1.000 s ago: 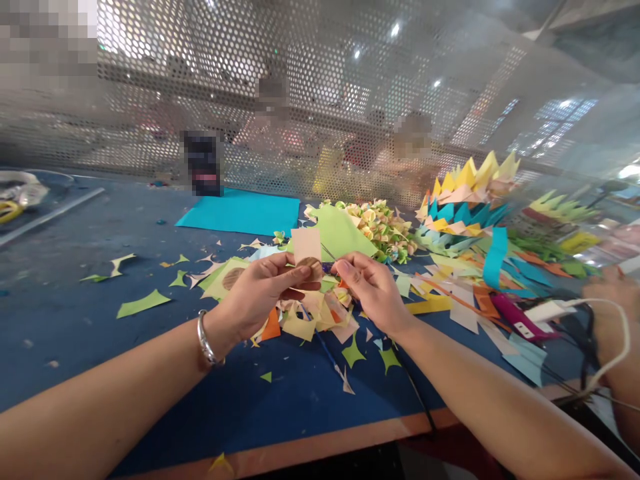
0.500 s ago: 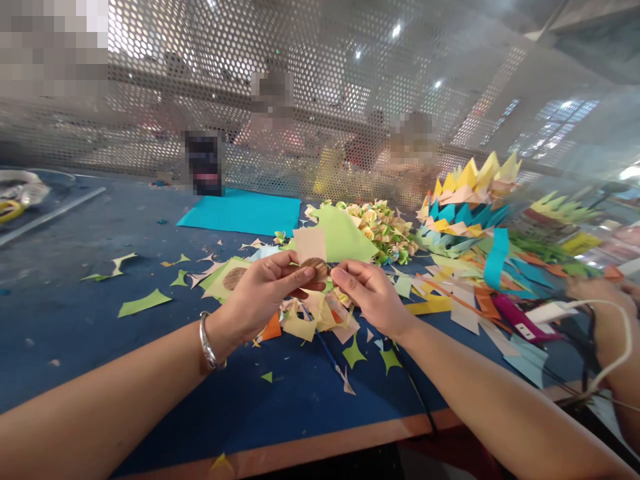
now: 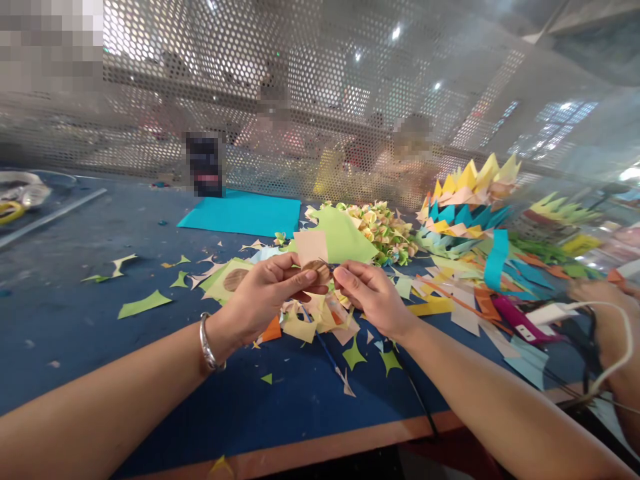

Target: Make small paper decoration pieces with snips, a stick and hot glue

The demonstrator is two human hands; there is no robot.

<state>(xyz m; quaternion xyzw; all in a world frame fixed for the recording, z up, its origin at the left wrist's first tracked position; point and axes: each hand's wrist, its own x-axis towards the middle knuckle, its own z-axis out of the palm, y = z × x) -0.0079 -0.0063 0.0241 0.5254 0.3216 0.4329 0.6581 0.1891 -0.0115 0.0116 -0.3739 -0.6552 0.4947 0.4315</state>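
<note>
My left hand pinches a peach paper square together with a round, brown striped disc, its thumb lying on the disc. My right hand is closed at the disc's right edge, thumb against forefinger. A thin dark bit shows by its fingertips, too small to name. Left of my left hand, a second brown striped disc lies on pale green paper. Beneath my hands are cut paper scraps in cream, peach and orange.
Behind my hands lie green paper, a heap of small curled paper pieces and a blue sheet. Folded paper crowns are stacked to the right. A magenta power strip with cables and another person's hand are at far right.
Both hands stay nearly in place. My right fingers have shifted slightly to the right, and the disc is turned a little in my left fingers.
</note>
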